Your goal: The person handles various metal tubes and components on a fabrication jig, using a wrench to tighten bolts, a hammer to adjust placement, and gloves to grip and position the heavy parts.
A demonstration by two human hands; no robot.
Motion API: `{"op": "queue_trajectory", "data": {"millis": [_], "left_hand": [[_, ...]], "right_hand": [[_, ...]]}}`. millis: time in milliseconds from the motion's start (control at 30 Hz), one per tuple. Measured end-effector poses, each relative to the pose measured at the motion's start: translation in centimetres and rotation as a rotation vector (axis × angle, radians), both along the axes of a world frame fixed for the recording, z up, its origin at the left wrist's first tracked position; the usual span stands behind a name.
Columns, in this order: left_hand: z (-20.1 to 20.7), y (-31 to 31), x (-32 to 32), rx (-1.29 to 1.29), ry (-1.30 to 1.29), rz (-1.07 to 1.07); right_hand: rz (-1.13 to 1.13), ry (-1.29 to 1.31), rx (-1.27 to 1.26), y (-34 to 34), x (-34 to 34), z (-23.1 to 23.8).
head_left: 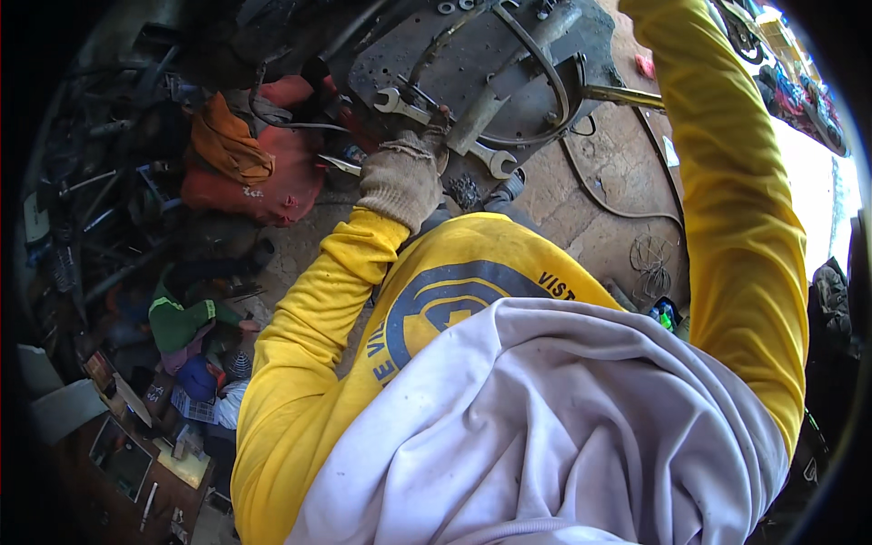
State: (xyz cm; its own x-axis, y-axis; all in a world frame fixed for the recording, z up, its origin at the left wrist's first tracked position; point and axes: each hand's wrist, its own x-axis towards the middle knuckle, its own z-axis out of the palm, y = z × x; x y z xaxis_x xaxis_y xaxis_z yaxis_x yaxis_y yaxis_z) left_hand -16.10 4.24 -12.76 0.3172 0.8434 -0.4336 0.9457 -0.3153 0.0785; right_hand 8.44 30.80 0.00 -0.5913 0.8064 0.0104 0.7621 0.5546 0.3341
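Observation:
My left hand (404,177), in a worn knitted work glove, is closed at the near edge of a dark steel table (381,59). Its fingers curl away from view, so what they hold is hidden. Right by them, a double open-ended wrench (400,106) lies at a slant, one jaw on each side of the glove. A pointed metal tool (341,165) sticks out left of the glove. Just beyond, a short metal pipe (479,120) leans near a bent flat metal band (536,136). My right arm (727,154) reaches up past the top edge, its hand outside the picture.
A red rounded object (272,173) with an orange cloth (227,141) stands left of the table. Another person (186,322) in green sits low at left, among tools and metal parts. A cable (604,202) and a wire coil (651,263) lie on the floor at right.

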Motion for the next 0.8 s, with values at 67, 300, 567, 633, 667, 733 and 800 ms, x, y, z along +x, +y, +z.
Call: {"op": "queue_trajectory", "data": {"millis": [67, 300, 567, 633, 667, 733, 800], "left_hand": [[-0.5, 0.0, -0.3, -0.001, 0.007, 0.002], [1.2, 0.1, 0.0, -0.044, 0.035, -0.007], [-0.9, -0.2, -0.5, 0.053, 0.006, -0.032], [-0.9, -0.1, -0.5, 0.02, 0.006, -0.002], [-0.3, 0.0, -0.4, 0.013, 0.016, -0.012], [1.1, 0.2, -0.2, -0.048, -0.022, 0.028], [1.1, 0.4, 0.0, -0.059, -0.015, 0.031]], "right_hand": [[-0.066, 0.107, 0.09, -4.1, -0.3, 2.9], [-0.001, 0.323, 0.443, -19.9, 3.0, 2.2], [-0.586, 1.034, -0.348, -36.0, 1.5, -9.2], [-0.54, 0.945, -0.404, -36.6, 1.7, -9.9], [-0.48, 0.855, -0.454, -36.8, 1.7, -10.3], [-0.448, 0.879, -0.485, -37.0, 1.9, -11.5], [-0.396, 0.944, -0.544, -36.9, 1.6, -11.5]]}}
